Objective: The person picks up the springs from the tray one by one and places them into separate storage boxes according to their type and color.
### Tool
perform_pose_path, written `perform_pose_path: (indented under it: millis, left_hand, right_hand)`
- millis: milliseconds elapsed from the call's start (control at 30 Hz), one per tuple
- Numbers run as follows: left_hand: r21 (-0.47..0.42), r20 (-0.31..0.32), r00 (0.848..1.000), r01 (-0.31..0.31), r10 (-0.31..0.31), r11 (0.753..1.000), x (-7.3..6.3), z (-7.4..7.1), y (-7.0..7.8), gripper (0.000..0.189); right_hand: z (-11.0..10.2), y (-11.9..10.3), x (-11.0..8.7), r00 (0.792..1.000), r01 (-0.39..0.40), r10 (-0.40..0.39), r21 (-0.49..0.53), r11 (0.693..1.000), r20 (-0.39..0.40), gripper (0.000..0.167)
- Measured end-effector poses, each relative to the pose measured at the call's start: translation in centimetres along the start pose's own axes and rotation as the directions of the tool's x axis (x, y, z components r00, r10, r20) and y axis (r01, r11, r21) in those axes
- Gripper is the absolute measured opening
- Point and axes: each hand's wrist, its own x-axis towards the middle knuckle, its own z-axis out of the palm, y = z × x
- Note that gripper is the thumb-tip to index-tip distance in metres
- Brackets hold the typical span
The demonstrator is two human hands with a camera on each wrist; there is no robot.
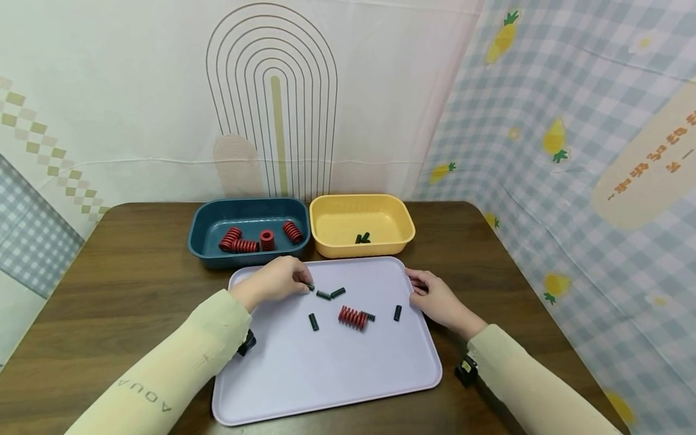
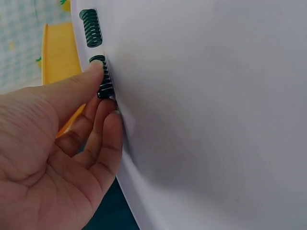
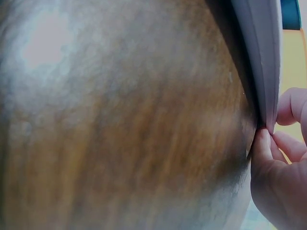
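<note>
My left hand (image 1: pixel 280 279) is over the back left of the lavender tray (image 1: pixel 326 374), pinching a small dark green spring (image 2: pixel 106 81) between thumb and fingers. Two more green springs lie just right of it, one loosely coiled (image 1: pixel 324 295) and one tightly coiled (image 1: pixel 338 292). Farther forward on the tray are another green spring (image 1: pixel 313 322) and a large red spring (image 1: pixel 352 318) touching a small green one (image 1: pixel 370 316). Close to the right rim lies one more green spring (image 1: pixel 398 313). With thumb and fingers, my right hand (image 1: pixel 437 299) grips that rim.
Behind the tray stand a dark blue bin (image 1: pixel 239 261) with several red springs (image 1: pixel 266 240) and a yellow bin (image 1: pixel 361 249) with a few green springs (image 1: pixel 362 238). They stand side by side on the brown wooden table (image 1: pixel 136 260). Patterned cloth (image 1: pixel 380 90) hangs behind.
</note>
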Motion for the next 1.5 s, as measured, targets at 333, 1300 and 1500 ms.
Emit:
perform_pose_path:
  millis: [333,1300,1500]
  left_hand:
    - [0.044,0.022,0.999,0.041,-0.042,0.998,0.1,0.2,0.3,0.008]
    - [-0.151,-0.357,0.934,-0.050,-0.007,0.987,0.9,0.1,2.8,0.013]
    - [-0.175,-0.470,0.881,-0.036,-0.052,0.984,2.4,0.5,3.3,0.012]
  right_hand:
    - [0.1,0.0,0.0,1.000,-0.004,0.004,-0.006,1.000,-0.011,0.057]
    - [0.2,0.1,0.0,1.000,0.003,-0.003,-0.018,1.000,-0.012,0.056]
    - [0.1,0.1,0.0,1.000,0.000,0.000,-0.020,1.000,-0.010,0.056]
